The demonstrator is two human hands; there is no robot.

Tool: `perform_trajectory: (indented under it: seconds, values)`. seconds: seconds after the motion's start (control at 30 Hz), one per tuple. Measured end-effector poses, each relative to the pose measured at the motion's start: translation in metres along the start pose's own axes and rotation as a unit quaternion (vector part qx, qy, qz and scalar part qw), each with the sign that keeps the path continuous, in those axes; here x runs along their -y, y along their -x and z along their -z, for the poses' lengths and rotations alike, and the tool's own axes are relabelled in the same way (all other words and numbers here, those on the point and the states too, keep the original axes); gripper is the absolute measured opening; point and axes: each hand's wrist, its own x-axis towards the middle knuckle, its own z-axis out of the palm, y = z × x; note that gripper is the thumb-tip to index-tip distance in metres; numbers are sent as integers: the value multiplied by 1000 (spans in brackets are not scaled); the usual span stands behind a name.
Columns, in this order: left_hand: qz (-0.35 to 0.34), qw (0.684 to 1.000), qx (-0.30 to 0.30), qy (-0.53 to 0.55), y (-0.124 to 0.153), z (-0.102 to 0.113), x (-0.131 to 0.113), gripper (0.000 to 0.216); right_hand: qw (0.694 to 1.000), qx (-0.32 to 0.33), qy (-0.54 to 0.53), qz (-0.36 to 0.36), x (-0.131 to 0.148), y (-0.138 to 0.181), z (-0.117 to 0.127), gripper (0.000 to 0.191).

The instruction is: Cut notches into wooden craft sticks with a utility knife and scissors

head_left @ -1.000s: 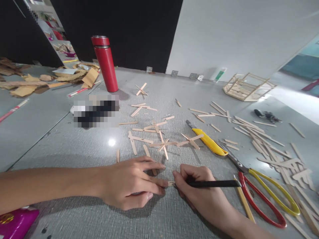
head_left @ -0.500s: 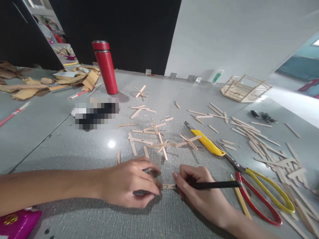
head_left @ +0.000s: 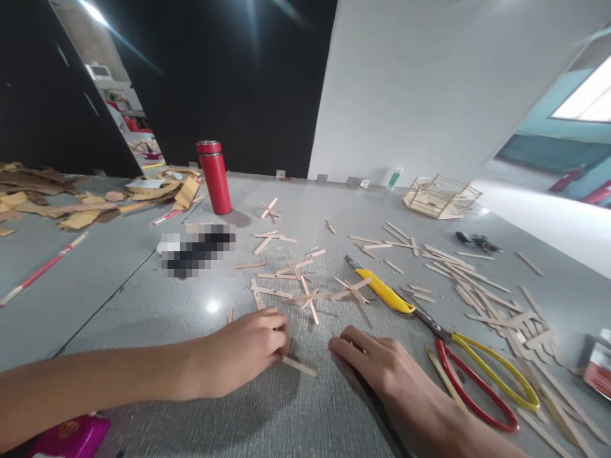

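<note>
Front and centre, wooden stick (head_left: 300, 367) juts from left hand (head_left: 255, 343), fingers pinching its end; steady pressure stops slip. Right hand (head_left: 379, 366): fingers together, can't tell if gripping the pen (head_left: 386, 420).

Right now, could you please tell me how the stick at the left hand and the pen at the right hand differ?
Colour: the stick is pale wood; the pen is black.
Place: the stick juts from the fingers of the left hand, while the pen shows along the underside of the right hand.
Slant: in the picture, the stick tilts gently down to the right; the pen, more steeply.
Both are slim and partly hidden.
</note>
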Motion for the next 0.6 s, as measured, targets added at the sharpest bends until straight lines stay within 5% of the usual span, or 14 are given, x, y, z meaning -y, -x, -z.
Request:
perform_trajectory:
  seconds: [0.17,0.27,0.47,0.6]
  values:
    - [49,998,-13,29,3,10,-3,17,986,52,155,44,-2,-2,9,15]
    - [96,992,-21,81,0,24,-13,15,978,54,196,52,3,-4,8,25]
    - [123,974,-17,190,-9,40,-30,16,976,7,212,49,1,8,16,60]
    - [128,964,3,232,-9,39,-31,19,972,-47,231,-8,-17,28,31,56]
